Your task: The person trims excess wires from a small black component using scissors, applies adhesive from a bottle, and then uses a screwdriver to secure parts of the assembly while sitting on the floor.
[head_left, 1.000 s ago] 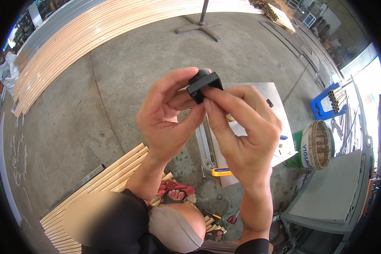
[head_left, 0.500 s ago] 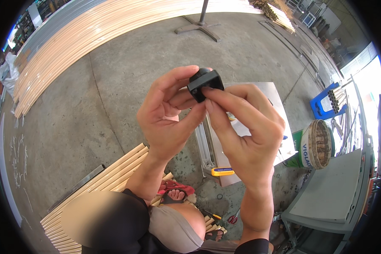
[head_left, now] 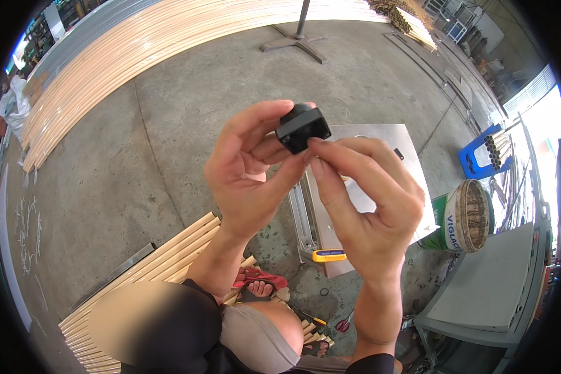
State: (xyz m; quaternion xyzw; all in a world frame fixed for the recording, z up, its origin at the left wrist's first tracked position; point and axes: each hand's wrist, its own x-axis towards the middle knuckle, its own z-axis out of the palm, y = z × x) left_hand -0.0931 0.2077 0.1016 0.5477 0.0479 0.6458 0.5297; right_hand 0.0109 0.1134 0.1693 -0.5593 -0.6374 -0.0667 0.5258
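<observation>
Between the thumb and fingers of my left hand (head_left: 243, 177) is a small black box-shaped part (head_left: 305, 129) with a rounded back, held up in front of me. Its flat face tilts toward my right side. The thumb and index finger of my right hand (head_left: 380, 206) pinch together at the lower right corner of that part. Whatever they hold, if anything, is too small to make out. Below my hands stands a low metal-topped table (head_left: 386, 133), partly covered by my right hand. A yellow-handled tool (head_left: 329, 255) lies at its near edge, and a small black piece (head_left: 399, 153) rests near its right side.
Beige tubes (head_left: 162, 265) lie at lower left, with a long stack of tubes (head_left: 137, 50) along the back. Red-handled scissors (head_left: 343, 325) and a yellow screwdriver (head_left: 318, 320) are on the floor. At right stand a bucket (head_left: 470, 215), a blue bin (head_left: 470, 163) and a grey metal cabinet (head_left: 480, 287).
My right fingertips have slid from the middle of the black part's face to its lower corner, so more of the face shows. My left hand keeps its hold.
</observation>
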